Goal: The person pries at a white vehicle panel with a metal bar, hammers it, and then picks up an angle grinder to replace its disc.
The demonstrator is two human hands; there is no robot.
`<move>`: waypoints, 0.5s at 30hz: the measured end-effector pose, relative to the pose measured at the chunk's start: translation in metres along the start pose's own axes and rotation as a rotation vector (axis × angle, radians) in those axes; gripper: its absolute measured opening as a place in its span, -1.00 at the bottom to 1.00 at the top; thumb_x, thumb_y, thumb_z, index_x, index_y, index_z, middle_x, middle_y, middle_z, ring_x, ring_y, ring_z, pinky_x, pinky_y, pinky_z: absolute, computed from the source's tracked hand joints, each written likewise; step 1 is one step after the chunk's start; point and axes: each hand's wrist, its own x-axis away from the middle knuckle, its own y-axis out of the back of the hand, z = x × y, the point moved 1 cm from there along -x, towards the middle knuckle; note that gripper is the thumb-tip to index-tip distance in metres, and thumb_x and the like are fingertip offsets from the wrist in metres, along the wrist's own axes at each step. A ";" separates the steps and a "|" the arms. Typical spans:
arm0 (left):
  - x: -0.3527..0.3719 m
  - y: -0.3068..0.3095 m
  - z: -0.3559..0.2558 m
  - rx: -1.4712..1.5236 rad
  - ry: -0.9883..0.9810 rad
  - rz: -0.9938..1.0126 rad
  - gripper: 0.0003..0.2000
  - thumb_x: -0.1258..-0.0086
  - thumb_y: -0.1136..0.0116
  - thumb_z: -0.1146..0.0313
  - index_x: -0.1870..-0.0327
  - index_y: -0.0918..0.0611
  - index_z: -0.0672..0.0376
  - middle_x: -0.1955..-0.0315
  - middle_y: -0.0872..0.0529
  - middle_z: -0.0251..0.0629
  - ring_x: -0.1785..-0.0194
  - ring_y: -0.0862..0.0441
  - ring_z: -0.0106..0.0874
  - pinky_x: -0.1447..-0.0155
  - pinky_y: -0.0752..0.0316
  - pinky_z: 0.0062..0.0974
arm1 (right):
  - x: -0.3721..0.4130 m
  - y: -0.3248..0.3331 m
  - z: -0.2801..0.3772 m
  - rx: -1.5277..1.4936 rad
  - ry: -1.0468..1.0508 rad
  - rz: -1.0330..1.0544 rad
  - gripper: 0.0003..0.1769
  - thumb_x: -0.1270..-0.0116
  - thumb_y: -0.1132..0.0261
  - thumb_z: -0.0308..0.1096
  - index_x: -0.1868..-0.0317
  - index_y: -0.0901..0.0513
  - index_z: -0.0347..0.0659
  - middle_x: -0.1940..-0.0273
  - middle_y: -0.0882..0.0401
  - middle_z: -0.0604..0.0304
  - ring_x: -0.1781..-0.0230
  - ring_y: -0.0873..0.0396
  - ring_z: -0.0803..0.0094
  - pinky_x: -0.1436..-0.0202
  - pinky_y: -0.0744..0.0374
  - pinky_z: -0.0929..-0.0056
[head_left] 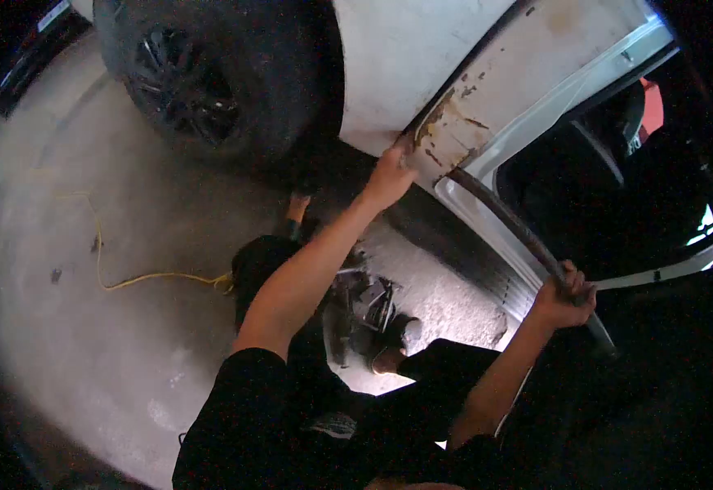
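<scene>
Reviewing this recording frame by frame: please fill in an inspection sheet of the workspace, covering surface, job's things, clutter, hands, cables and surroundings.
Surface: grey floor, dim at left, brightly lit near the centre.
Job's things: dark bar, its upper end at the lower edge of a white car body panel with chipped, discoloured paint; exact contact unclear.
Clutter: dark objects on the floor, too dim to identify.
Hands: left hand at the panel's lower edge, grip unclear; right hand closed around the bar, nearer its lower end.
Cables: yellow cord lying loosely across the floor.
Surroundings: white fender and dark-spoked wheel; picture edges too dark to read.
</scene>
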 end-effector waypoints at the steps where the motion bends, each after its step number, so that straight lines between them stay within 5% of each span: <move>1: -0.004 -0.005 -0.001 -0.118 -0.152 -0.007 -0.32 -0.14 -0.13 0.51 -0.40 -0.34 0.34 -0.33 -0.46 -0.02 -0.42 -0.36 -0.17 -0.46 -0.22 -0.34 | -0.003 0.005 0.002 -0.028 -0.009 -0.058 -0.69 -0.25 -0.09 -0.22 0.62 -0.28 -0.05 0.65 -0.13 0.25 0.59 -0.24 0.34 0.02 -0.50 0.10; 6: -0.018 -0.027 -0.034 -0.186 -0.303 -0.137 -0.24 -0.18 -0.14 0.53 -0.48 -0.18 0.34 -0.35 -0.37 0.18 -0.45 -0.30 -0.05 -0.49 -0.19 -0.27 | 0.006 0.009 -0.017 -0.096 -0.071 0.020 -0.71 -0.29 -0.07 -0.25 0.60 -0.29 -0.06 0.64 -0.14 0.24 0.58 -0.23 0.34 -0.04 -0.49 0.06; 8: -0.012 -0.031 -0.044 -0.400 -0.313 -0.233 -0.23 -0.18 -0.12 0.56 -0.49 -0.15 0.37 -0.38 -0.29 0.27 -0.45 -0.27 0.08 -0.50 -0.18 -0.23 | 0.010 0.004 -0.026 -0.037 -0.125 0.005 -0.67 -0.31 -0.07 -0.23 0.62 -0.34 -0.10 0.61 -0.29 0.18 0.47 -0.41 0.27 -0.15 -0.47 0.03; 12: -0.018 -0.032 -0.100 -0.388 -0.470 -0.133 -0.24 -0.18 -0.07 0.55 -0.48 -0.13 0.42 -0.41 -0.20 0.31 -0.49 -0.15 0.14 -0.53 -0.14 -0.20 | 0.010 0.006 -0.024 -0.105 -0.154 0.045 -0.67 -0.32 -0.07 -0.23 0.61 -0.35 -0.11 0.60 -0.30 0.16 0.44 -0.43 0.26 -0.17 -0.47 0.03; 15: -0.053 -0.046 -0.136 -0.323 -0.639 -0.145 -0.24 -0.17 -0.08 0.55 -0.48 -0.13 0.43 -0.42 -0.20 0.28 -0.51 -0.12 0.10 -0.55 -0.08 -0.21 | 0.010 0.002 -0.024 -0.012 -0.117 -0.173 -0.69 -0.31 -0.08 -0.27 0.61 -0.36 -0.11 0.60 -0.29 0.18 0.42 -0.43 0.27 -0.18 -0.46 0.04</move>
